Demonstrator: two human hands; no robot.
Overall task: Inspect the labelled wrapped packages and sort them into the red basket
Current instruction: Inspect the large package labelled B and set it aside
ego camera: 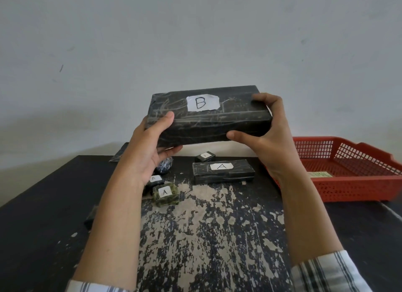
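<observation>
I hold a large black wrapped package (208,122) with a white label marked B up in front of me, above the table. My left hand (152,148) grips its left end, thumb on top and fingers underneath. My right hand (267,137) grips its right end, fingers over the top edge and thumb on the front face. The red basket (348,183) stands on the table at the right with no package visible in it. A long black package marked A (224,172) lies on the table below the held one.
Small packages lie on the worn black table (206,237): a greenish one marked A (165,193), a black one marked A (155,180), a small labelled one (205,156), and a dark round bundle (165,165). A grey wall rises behind.
</observation>
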